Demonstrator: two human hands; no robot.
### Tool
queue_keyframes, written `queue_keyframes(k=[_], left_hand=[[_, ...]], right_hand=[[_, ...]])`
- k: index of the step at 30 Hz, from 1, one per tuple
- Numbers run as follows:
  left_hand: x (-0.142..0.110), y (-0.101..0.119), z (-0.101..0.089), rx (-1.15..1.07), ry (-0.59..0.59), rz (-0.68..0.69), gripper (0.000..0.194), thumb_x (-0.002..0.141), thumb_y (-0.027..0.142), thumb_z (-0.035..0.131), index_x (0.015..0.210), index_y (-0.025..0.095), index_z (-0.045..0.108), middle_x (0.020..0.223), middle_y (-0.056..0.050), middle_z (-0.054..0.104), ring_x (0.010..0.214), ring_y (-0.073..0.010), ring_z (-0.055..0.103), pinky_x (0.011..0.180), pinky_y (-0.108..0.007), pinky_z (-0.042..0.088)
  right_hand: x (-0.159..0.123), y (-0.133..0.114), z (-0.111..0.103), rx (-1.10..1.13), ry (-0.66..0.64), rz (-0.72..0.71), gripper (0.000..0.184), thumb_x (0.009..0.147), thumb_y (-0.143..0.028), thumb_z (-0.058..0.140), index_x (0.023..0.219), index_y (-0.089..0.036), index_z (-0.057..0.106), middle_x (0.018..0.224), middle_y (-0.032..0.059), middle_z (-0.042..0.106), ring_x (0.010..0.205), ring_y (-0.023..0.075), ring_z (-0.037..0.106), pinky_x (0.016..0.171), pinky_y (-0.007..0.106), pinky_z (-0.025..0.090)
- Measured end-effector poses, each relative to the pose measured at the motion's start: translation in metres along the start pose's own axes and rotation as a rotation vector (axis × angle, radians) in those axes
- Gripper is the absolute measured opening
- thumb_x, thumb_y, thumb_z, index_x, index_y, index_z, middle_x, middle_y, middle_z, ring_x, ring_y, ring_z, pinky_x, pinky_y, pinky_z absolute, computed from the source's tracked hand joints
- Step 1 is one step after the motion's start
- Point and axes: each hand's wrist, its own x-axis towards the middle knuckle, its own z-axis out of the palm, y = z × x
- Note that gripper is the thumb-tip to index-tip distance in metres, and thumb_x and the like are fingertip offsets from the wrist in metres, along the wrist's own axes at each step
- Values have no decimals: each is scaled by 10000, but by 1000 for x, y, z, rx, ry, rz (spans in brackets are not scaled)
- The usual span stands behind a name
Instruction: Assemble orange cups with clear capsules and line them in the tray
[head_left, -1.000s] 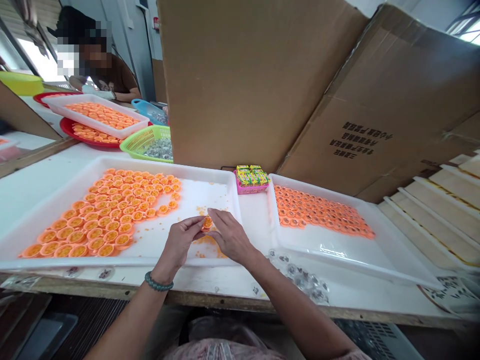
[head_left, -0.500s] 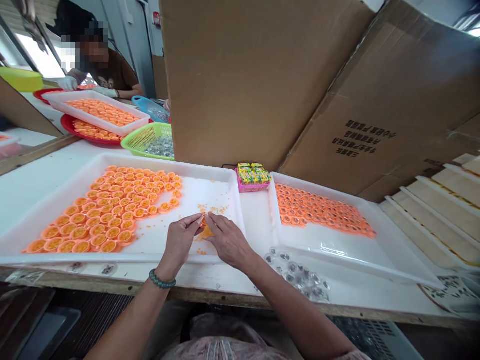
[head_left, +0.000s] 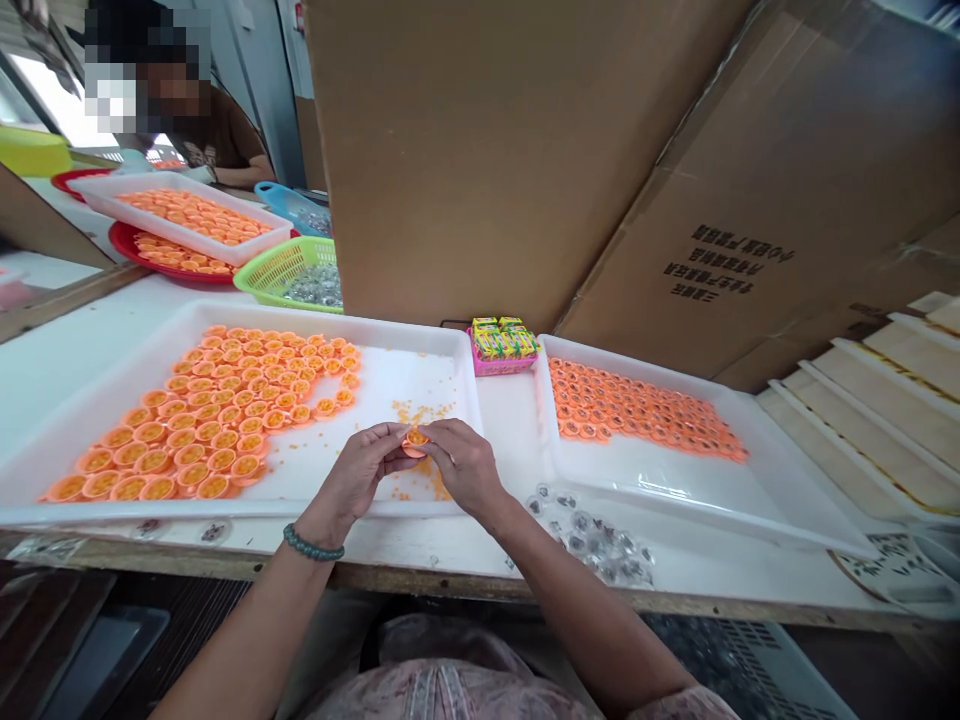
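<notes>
Orange plastic cup (head_left: 415,437) is pinched between both hands, held over the right part of the white tray (head_left: 247,508). Logging from my remote head-camera feed: left grip (head_left: 352,475) narrow, closed on the cup's left side; right grip (head_left: 465,465) narrow, closed on its right side. Beaded bracelet (head_left: 313,543) on the left wrist.

Tray contents: packed rows of orange cups (head_left: 187,430) fill the left portion, each with an orange centre. Loose orange granules (head_left: 420,412) lie scattered on the tray floor, just ahead of and below the hands.

To the right, on the white surface (head_left: 510,430), stands a second white tray (head_left: 675,515), with orange cups showing darker centres (head_left: 637,410) in tight rows across its upper part. Clear blister pieces (head_left: 592,545) lie on the surface just in front of it. Pink box (head_left: 504,368) of yellow-green packets (head_left: 504,340) sits between the two trays, against a cardboard sheet (head_left: 450,150).

Further off: green basket (head_left: 289,275) of silvery pieces (head_left: 313,285), a third white tray of orange cups (head_left: 180,215) over a red tray (head_left: 150,255), and a co-worker (head_left: 217,135) at the far end.
</notes>
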Motion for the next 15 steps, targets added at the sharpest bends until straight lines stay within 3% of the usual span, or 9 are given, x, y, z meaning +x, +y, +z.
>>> queue_keyframes(k=[5,11,15], left_hand=[[-1,0,2,60,-84,19,304,708,357,701,925,146,679,934,-79,693,830,-174,635,809,-301,496],[0,-2,6,141,31,13,313,681,345,721,908,163,604,728,-24,683,667,-151,633,737,-319,508],[3,-4,7,195,80,38,250,682,346,707,809,145,630,749,-23,658,674,-134,606,674,-258,498]], right_hand=[[0,-5,-1,-59,-40,36,136,863,-224,518,941,-194,625,863,53,623,794,148,590,730,260,494],[5,-2,-3,93,-203,133,33,796,-180,592,811,-178,562,730,-10,569,638,102,515,593,197,420],[4,0,-4,192,-250,294,145,804,-244,599,701,-166,535,604,-48,521,542,76,457,532,180,374]])
